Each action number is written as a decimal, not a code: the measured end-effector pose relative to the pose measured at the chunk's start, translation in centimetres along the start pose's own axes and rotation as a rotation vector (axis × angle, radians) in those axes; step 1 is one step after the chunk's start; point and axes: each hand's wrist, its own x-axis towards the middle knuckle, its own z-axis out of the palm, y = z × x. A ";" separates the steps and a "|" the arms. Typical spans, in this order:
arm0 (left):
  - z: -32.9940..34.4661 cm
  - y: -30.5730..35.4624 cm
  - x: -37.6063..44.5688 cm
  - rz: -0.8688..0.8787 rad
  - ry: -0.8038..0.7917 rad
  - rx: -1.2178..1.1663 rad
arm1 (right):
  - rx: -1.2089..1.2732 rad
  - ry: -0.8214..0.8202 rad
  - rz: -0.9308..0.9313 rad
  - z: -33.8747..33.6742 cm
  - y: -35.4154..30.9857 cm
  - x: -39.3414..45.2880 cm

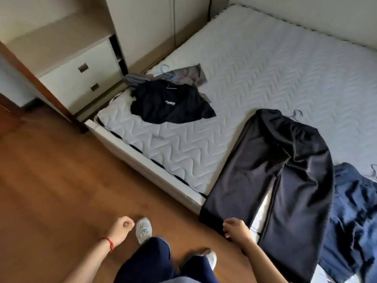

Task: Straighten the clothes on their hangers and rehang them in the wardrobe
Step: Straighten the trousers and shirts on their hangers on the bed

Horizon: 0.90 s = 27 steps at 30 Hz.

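- We're standing at the foot of the bare quilted mattress (255, 82), and everything below is placed off that.
- Near the mattress's left corner lies a black t-shirt (169, 104) with a small white logo on the chest, too blurry for us to read. No other writing anywhere.
- Just behind the shirt, toward the wardrobe, there's a grey garment (188, 76) with a pale blue hanger (164, 71) poking out.
- Black trousers (277, 180) lie along the mattress's near right part, legs draping over its edge toward the floor, with a hanger hook (296, 114) showing at the waistband.
- A crumpled navy garment (355, 211) sits on the mattress right of the trousers.
- Our left hand (120, 228) hangs over the floor (51, 180), clear of the mattress, fingers curled in loosely and holding nothing.
- Our right hand (237, 228) is at the trouser hem, fingers curled narrow; can't tell if it's actually pinching the fabric.
- A two-drawer white cabinet (81, 74) stands left of the mattress, both drawers closed, so contents are hidden.
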 end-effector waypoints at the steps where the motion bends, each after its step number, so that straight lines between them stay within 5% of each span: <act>1: -1.1 -0.8 0.2 -0.009 0.001 -0.031 | 0.046 0.012 0.008 0.8 -1.5 0.1; 12: -15.4 -5.6 8.4 -0.188 -0.026 -0.290 | 0.046 0.065 0.040 9.9 -14.5 3.2; 27: -25.0 4.5 22.7 -0.184 -0.048 -0.367 | 0.378 0.010 0.206 10.3 -30.3 14.0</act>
